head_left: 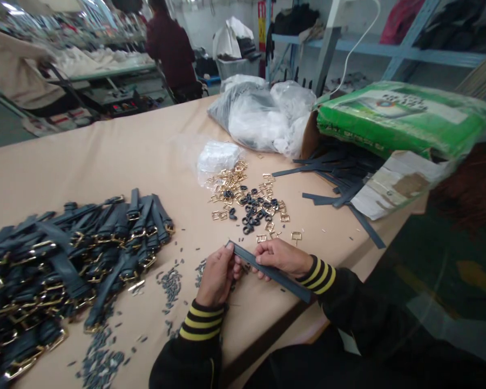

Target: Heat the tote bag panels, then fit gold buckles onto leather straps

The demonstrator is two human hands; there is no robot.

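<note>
A dark blue strap (288, 282) slants between my hands at the table's front edge. My left hand (218, 273) pinches its upper left end, thumb on top. Fingers of my right hand (281, 258) are closed on the strap's middle, and the other end sticks out below my right wrist. Just beyond my hands lie gold buckles (235, 181) and small dark loops (253, 208) in a loose heap. Small dark pieces (170, 286) are scattered left of my left hand.
Straps with gold buckles (117, 232) are piled at the left. Plastic bags (263, 113) stand at the back. A green package (400, 116) rests at the right, near loose straps (328, 178). Two people sit in the background, one in a dark red top (170, 48).
</note>
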